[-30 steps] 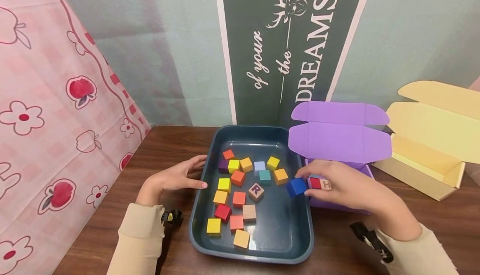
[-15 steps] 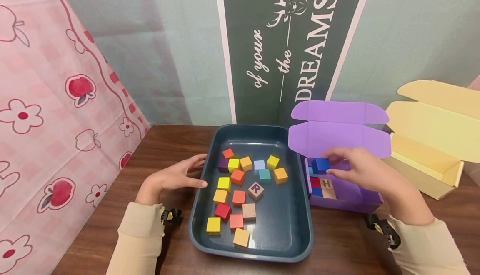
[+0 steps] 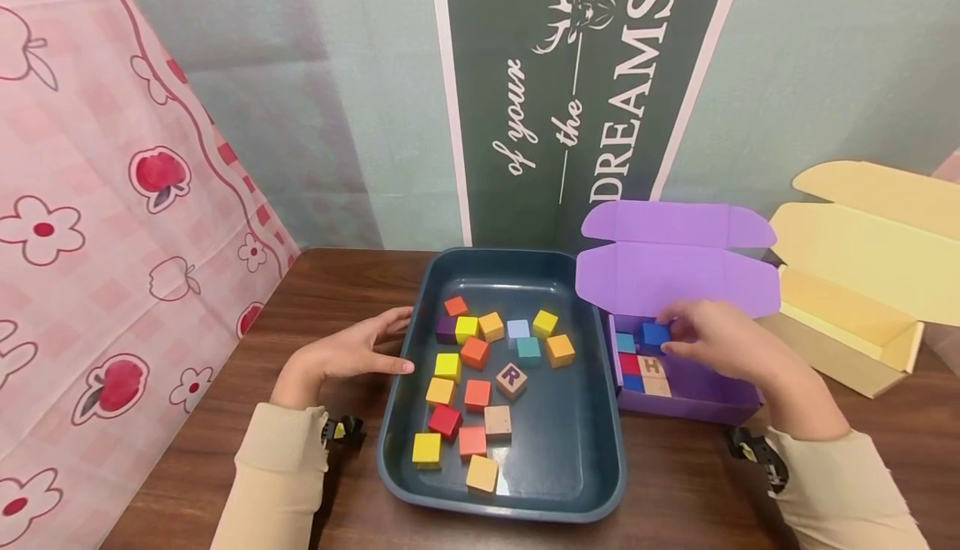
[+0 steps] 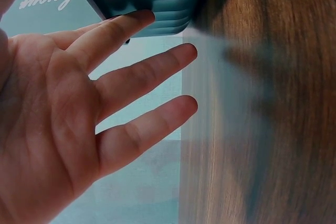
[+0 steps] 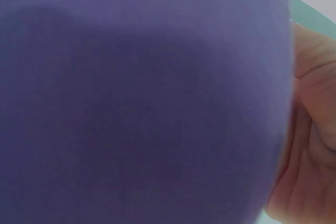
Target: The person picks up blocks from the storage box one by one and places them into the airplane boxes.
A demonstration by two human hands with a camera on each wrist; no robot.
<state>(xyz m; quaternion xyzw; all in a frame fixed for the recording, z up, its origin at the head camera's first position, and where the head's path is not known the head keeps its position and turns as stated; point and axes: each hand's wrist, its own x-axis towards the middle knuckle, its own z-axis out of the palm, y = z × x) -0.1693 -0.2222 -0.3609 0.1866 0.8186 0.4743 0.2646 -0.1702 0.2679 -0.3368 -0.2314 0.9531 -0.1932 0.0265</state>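
I see right hand (image 3: 723,343) pinching 1 blue block (image 3: 655,338) between thumb and finger | purple box (image 3: 678,406) below that grip | left hand (image 3: 347,357), fingers extended, touching tray (image 3: 555,442) side.

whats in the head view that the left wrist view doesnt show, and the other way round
Only the head view: the right hand with finger and thumb on a blue cube in the open purple box, the yellow box, the cubes inside the tray, including one marked R, and the pink curtain.

Only the left wrist view: the palm side of the left hand, three fingers spread.

Both: the left hand, part of the dark blue tray, the wooden table and the lettered backdrop.
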